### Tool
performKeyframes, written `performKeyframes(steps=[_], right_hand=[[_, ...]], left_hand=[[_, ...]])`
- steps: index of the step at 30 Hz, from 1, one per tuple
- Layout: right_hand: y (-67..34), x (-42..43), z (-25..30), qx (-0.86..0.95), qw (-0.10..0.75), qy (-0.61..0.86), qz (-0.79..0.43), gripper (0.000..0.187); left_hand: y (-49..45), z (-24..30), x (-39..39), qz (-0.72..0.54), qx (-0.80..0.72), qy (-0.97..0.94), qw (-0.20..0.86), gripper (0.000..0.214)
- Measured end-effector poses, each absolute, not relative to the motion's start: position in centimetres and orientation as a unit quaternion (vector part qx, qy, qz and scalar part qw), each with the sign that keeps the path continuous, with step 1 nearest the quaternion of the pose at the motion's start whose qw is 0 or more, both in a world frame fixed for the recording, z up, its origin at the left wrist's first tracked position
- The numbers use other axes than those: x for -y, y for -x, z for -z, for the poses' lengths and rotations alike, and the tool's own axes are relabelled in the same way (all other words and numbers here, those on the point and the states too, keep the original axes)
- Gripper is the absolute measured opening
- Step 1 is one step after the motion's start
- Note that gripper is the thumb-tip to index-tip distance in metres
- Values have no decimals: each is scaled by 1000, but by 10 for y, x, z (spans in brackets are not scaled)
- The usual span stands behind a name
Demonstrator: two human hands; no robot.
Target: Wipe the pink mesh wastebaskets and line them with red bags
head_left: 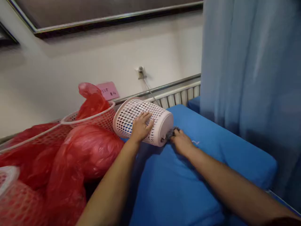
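Observation:
A pale pink plastic wastebasket [157, 117] with a perforated wall lies on its side on a blue-covered bed [178, 185]. Its open rim faces left and its solid base faces right. My left hand [141, 125] lies flat on the basket's wall, fingers spread. Beside the base, my right hand [181, 140] grips a dark grey, crumpled wad [171, 134] that looks like a cloth or steel wool. The wad is at the lower edge of the base, next to a small dark mark there. My right fingers are partly hidden behind it.
Red plastic bags [94, 150] and more perforated baskets [87, 117] crowd the left. A pink paper sign [107, 90] stands against the wall behind them. A radiator [177, 98] runs along the wall, and a blue curtain [246, 62] hangs at right. A small white scrap [195, 142] lies on the bed.

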State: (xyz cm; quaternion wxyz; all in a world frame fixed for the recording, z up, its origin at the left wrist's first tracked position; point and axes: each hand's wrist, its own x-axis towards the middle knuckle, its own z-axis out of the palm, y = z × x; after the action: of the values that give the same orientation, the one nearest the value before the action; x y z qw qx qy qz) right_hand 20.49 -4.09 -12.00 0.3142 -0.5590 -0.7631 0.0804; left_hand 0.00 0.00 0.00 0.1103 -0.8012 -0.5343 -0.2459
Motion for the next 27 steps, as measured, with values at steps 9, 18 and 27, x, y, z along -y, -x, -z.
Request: performKeyframes(steps=[9, 18, 27], right_hand=[[-211, 13, 103, 694, 562, 448, -42, 63], [-205, 13, 124, 706, 317, 601, -201, 54], [-201, 40, 106, 699, 314, 604, -220, 36]], left_hand=[[0, 5, -1, 256, 535, 797, 117, 43], [0, 4, -2, 260, 534, 795, 126, 43], [-2, 2, 0, 252, 543, 792, 125, 42]])
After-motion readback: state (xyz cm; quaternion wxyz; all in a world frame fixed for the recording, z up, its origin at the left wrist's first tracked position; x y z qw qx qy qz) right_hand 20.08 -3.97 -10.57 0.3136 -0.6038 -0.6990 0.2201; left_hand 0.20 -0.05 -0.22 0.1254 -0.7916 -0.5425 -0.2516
